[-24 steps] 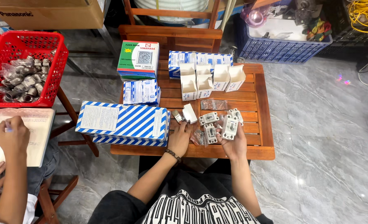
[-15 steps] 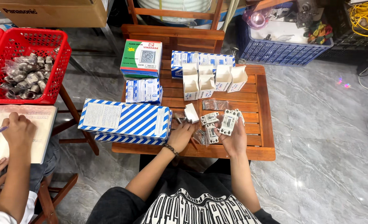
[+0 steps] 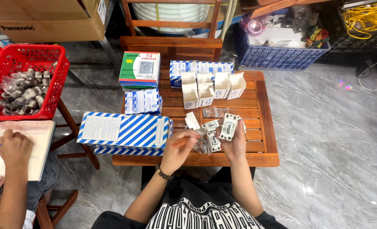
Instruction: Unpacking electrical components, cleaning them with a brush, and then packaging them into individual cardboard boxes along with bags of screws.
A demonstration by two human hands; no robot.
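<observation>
Switch module [image 3: 229, 126], white and rectangular, sits upright in the right hand [image 3: 235, 142], fingers wrapped round it, above the near edge of the wooden table [image 3: 265, 127]. Since a moment ago the left hand [image 3: 178, 150] has lifted off the table and now pinches a thin orange tool [image 3: 184, 141], its tip toward the module, so the work has turned from picking up to fitting. Loose white parts [image 3: 212, 133] and clear wrappers [image 3: 202, 146] crowd the table just beside the hands; open white cartons [image 3: 209, 87] stand farther back, and a blue-striped box [image 3: 122, 130] lies at the table's left.
</observation>
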